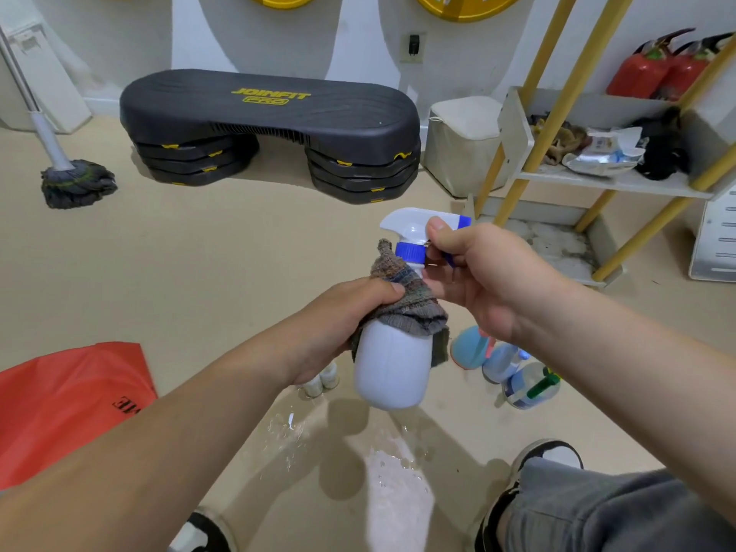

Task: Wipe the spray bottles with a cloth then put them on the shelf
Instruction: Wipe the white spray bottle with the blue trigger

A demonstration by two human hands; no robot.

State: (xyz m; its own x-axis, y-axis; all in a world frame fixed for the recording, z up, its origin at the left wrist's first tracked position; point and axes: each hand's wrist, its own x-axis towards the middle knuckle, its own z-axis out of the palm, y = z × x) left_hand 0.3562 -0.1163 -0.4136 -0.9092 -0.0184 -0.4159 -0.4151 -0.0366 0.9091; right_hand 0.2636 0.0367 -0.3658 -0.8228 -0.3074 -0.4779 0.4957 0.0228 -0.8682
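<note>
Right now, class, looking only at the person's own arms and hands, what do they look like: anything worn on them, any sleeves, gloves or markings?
Both arms are bare from the frame's lower edge to the fingers: no sleeves in view. The left hand and the right hand wear no gloves, and no rings, watch or bands show. No markings can be seen. The fingernails are short and unpainted.

Both forearms bare, no sleeves, watch or rings visible on left hand (342,324) or right hand (484,280). Below right hand: grey shorts (589,507) over the knee. Black-and-white shoes, one (547,454) beyond the shorts, another (203,531) below left hand at frame bottom.
</note>
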